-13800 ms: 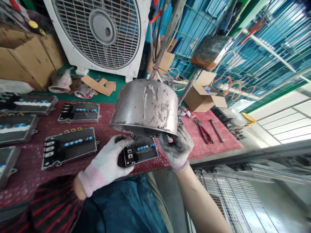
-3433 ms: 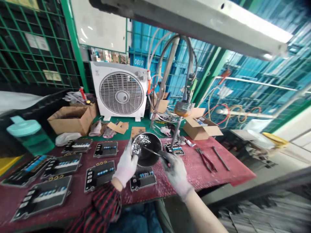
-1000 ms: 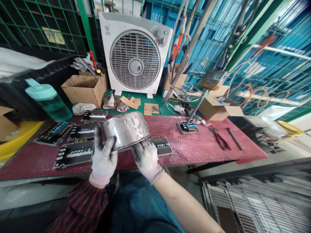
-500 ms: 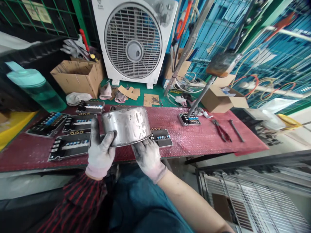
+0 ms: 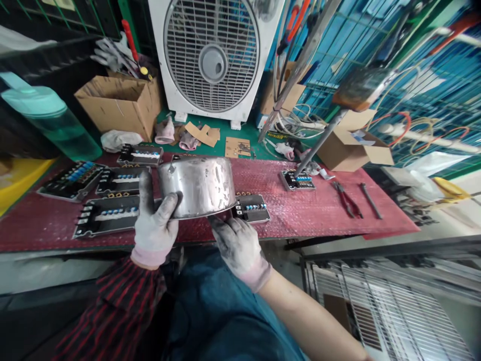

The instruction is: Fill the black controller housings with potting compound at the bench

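My left hand, in a smudged white glove, grips the left side of a dented round metal pot. Its thumb presses on the wall, and the index finger points up beside it. The pot is tilted above the bench with its outer wall towards me; its inside is out of sight. Below the pot's right lower edge is my right hand, gloved too, with fingers curled together and tips partly hidden. What they hold, if anything, does not show. Just behind lies a black circuit module. Another module lies left of my left hand.
A rod-shaped tool hangs down to a module on the right. Pliers and a metal bar tool lie farther right. At the back stand a box fan, cartons and a green bottle.
My right hand has drawn slightly right and down, away from the pot's lower edge. The pot stays in my left hand. The view has shifted a little.
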Available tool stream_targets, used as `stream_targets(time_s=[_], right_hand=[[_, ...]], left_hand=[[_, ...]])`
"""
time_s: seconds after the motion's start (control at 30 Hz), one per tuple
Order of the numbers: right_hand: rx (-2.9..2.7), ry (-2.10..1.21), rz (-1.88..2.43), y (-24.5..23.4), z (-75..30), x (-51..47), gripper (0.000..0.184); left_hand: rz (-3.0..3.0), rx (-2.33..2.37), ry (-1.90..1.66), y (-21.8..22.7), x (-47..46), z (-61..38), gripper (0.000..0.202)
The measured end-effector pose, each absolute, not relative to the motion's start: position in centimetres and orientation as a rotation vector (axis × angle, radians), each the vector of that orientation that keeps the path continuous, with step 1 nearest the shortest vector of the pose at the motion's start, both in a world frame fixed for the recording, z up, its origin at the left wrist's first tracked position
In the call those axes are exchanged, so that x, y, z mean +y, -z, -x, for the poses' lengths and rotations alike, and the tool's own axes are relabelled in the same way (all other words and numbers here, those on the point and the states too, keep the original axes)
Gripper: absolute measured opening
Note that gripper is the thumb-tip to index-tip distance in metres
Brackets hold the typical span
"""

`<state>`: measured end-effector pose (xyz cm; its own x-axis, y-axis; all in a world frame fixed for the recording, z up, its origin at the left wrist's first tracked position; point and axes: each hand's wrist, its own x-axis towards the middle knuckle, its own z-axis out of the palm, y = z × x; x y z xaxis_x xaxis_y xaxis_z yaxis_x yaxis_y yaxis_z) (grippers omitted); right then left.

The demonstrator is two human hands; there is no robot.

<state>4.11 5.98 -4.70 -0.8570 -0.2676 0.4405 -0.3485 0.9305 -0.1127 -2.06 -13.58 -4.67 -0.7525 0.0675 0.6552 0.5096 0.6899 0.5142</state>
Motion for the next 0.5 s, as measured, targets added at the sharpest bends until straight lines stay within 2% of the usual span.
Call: stream_targets(time_s=[0.2, 0.3, 0.5], right_hand=[[-2.636, -0.247, -0.293, 4.8, -3.1, 6.1, 0.026], [-2.592, -0.286, -0.349, 5.0, -2.8, 5.9, 0.027], [-2.367, -0.646, -0.313, 4.8, -3.5, 5.5, 0.031]], left_hand=[[0.428, -2.301, 0.825, 4.6, -13.4, 2.0, 0.037], [0.446, -2.261, 0.757, 4.7, -13.3, 2.0, 0.039], [0.463, -2.122, 0.758, 5.0, -13.1, 2.5, 0.068]])
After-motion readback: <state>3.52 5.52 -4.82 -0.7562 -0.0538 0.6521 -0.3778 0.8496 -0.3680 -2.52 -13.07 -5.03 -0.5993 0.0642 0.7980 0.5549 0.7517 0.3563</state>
